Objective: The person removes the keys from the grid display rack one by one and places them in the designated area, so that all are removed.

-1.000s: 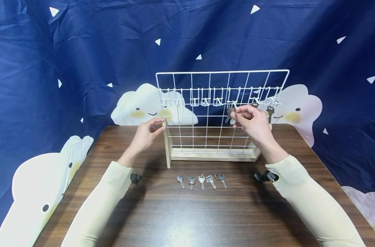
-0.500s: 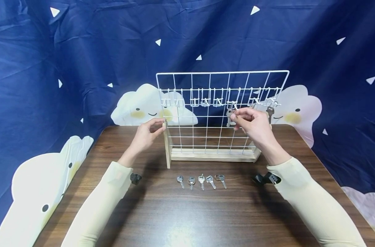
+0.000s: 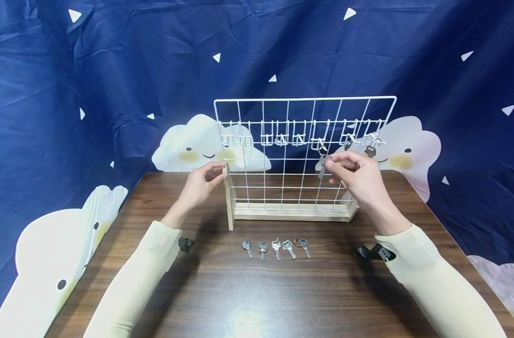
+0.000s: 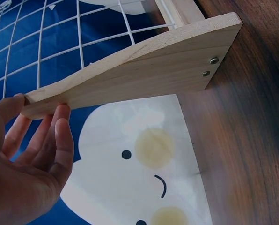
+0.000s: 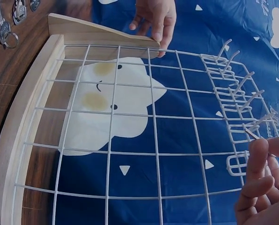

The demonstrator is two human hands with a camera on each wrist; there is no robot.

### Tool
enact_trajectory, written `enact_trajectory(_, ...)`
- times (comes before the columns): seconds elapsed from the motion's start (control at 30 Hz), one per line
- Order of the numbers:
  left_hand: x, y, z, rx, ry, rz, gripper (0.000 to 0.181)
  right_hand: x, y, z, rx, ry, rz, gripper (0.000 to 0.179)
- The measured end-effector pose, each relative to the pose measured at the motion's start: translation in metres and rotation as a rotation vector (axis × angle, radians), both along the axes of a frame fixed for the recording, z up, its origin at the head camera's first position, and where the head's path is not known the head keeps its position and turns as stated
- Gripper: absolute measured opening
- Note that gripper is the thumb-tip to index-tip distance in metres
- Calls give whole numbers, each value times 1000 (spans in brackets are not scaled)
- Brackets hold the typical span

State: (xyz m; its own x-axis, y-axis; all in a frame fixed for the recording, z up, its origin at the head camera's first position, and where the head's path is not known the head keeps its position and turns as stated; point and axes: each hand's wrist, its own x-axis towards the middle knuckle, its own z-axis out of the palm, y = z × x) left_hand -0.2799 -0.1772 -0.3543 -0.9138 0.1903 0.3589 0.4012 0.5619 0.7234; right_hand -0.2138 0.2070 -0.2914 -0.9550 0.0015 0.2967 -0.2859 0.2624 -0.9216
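My left hand (image 3: 203, 184) pinches the upper end of the wooden side post (image 4: 130, 70) of a white wire grid rack (image 3: 284, 159). In the left wrist view, its thumb and fingers lie on either side of the wood. With the fingertips of my right hand (image 3: 356, 177) I pinch a silver key (image 3: 323, 165), hanging just below a white wire hook (image 3: 319, 142). The key's ring is close to the hook's tip; I cannot tell whether it is on it. In the right wrist view, the fingers hide most of the key.
Several keys with rings (image 3: 276, 248) lie in a row on the brown wooden table (image 3: 240, 291). More white hooks (image 3: 281, 139) line the grid to the left. At right, keys (image 3: 370, 151) hang on hooks. A blue cloud-print cloth (image 3: 155, 56) stands behind.
My right hand has moved down and to the right with the key, below the hook. My left hand has stayed on the side post.
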Motion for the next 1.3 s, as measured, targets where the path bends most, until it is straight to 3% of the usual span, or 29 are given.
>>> enact_trajectory(0.23,0,0,1,5,-24,5,35,8,6,1,-40,27,19,15)
enact_trajectory(0.53,0,0,1,-1,-12,1,35,14,7,5,-194,56,87,10)
enact_trajectory(0.83,0,0,0,-5,0,4,35,18,4,5,-232,70,138,7)
enact_trajectory(1.3,-1,0,-1,5,-7,-2,36,23,9,-8,-149,-39,181,4)
